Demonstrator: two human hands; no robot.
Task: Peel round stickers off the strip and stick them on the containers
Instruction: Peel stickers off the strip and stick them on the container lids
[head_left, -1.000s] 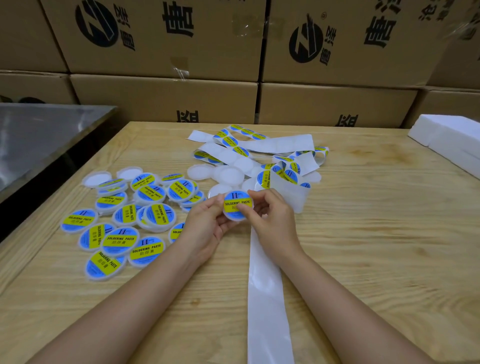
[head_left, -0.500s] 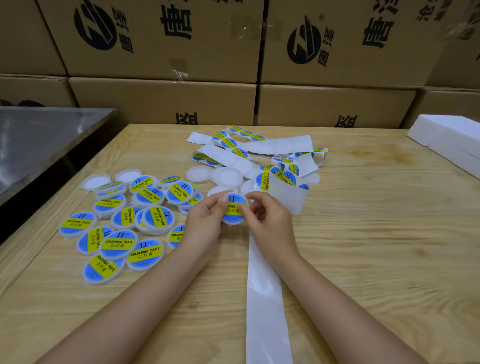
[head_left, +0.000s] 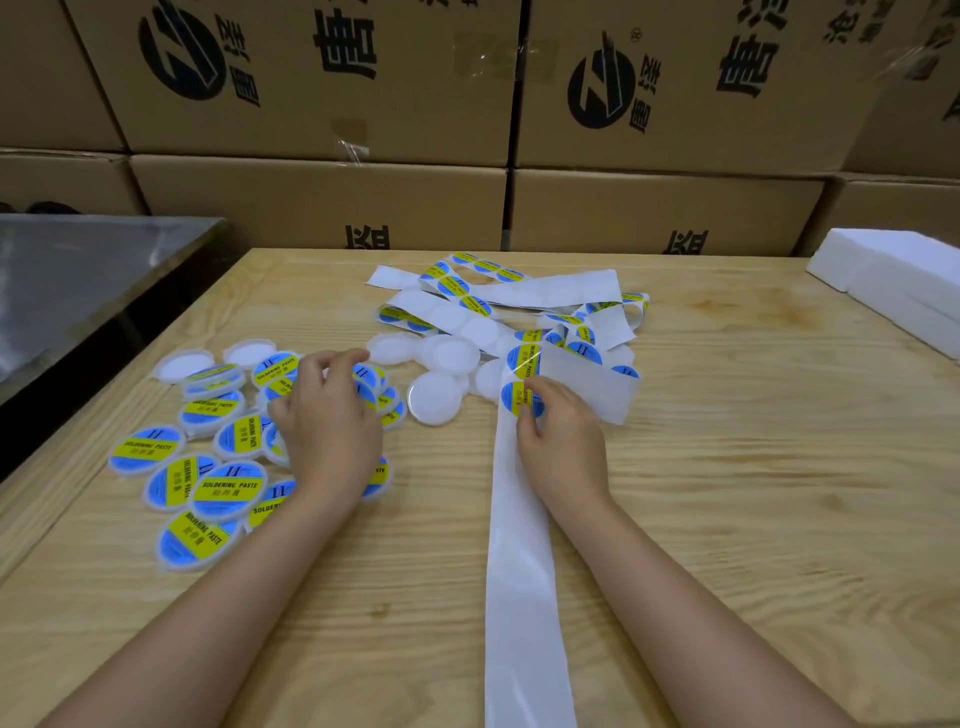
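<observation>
left hand (head_left: 328, 421) over labelled containers (head_left: 228, 486) | right hand (head_left: 566, 448) pinches sticker (head_left: 511, 398) on strip (head_left: 519, 571)

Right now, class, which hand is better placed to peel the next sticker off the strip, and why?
Right. The right hand has its fingers pinching a sticker on the strip. The left hand is over the labelled containers, apart from the strip.
</observation>
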